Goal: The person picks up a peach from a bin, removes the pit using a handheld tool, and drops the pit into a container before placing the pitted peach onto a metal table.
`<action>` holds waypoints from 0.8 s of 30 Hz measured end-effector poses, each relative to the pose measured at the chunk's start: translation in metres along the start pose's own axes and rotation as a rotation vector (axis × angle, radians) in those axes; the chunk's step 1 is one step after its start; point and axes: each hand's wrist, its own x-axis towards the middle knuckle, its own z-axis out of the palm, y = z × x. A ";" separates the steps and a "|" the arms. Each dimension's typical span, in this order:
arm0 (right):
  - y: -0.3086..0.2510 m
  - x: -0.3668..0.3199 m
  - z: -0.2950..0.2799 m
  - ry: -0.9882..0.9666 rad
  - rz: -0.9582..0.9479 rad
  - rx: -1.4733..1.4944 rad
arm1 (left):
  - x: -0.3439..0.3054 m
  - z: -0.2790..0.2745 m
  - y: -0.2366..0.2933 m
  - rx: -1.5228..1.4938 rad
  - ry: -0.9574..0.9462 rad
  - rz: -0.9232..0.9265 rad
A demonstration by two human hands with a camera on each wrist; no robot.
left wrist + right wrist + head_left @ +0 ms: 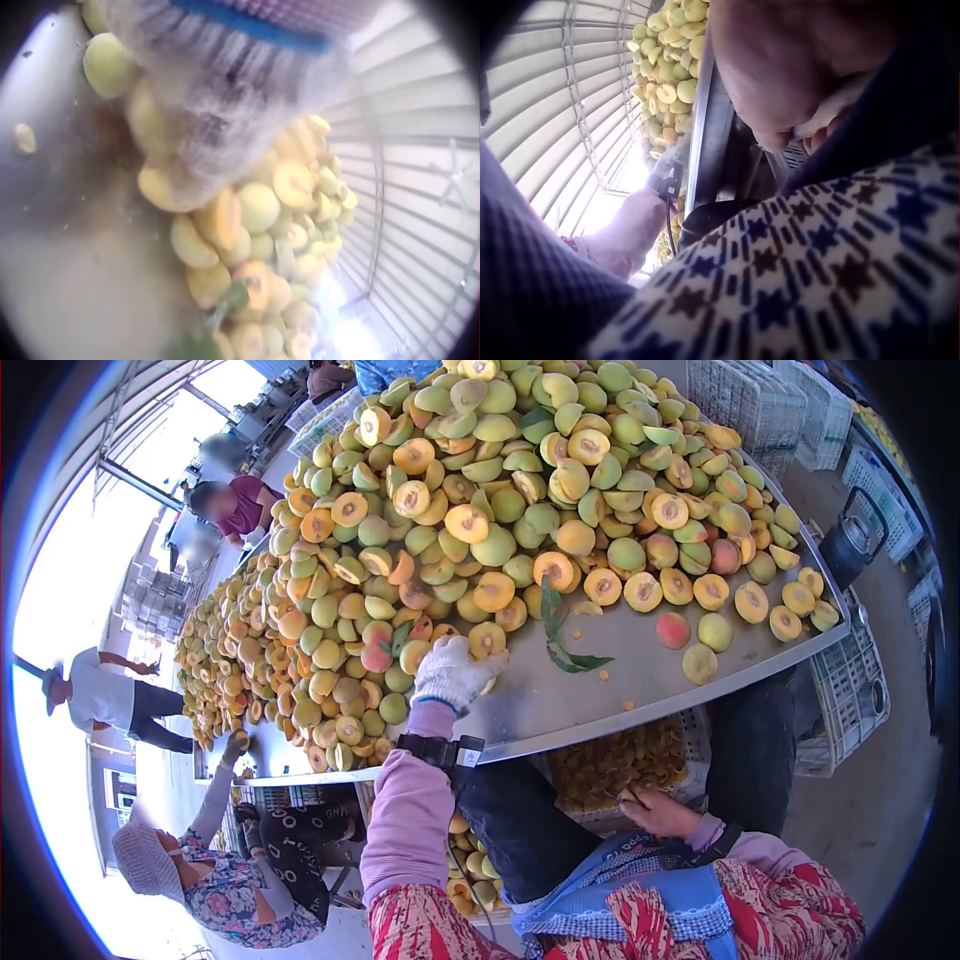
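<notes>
A big heap of halved yellow-green peaches [440, 550] covers much of the metal table [530, 705]. My left hand [450, 675], in a white knit glove, is at the heap's near edge, its fingers bent on a peach half [487, 640]. In the left wrist view the gloved hand [225, 112] hides part of the fruit, and a yellow piece [156, 187] shows at its fingertips. My bare right hand [660, 812] is low over a crate of brown pits [620, 765], fingers curled. A small thin dark tool [628, 796] shows at its fingertips, mostly hidden by them.
A leafy sprig [560, 635] and a few whole peaches [700, 663] lie on the table. Its raised metal rim [640, 705] runs above my knees. Plastic crates [845, 690] and a dark kettle [855, 540] stand right. Another person [215, 870] sits at the table's left end.
</notes>
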 end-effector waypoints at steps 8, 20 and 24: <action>-0.008 -0.003 -0.006 0.005 -0.056 0.059 | 0.116 -0.013 0.038 -0.169 0.546 0.072; -0.038 -0.015 -0.015 0.065 0.029 0.338 | 0.013 -0.020 0.114 -0.749 0.084 -0.059; -0.085 -0.030 -0.030 0.139 -0.046 0.671 | -0.075 0.000 0.132 -1.588 0.146 -0.042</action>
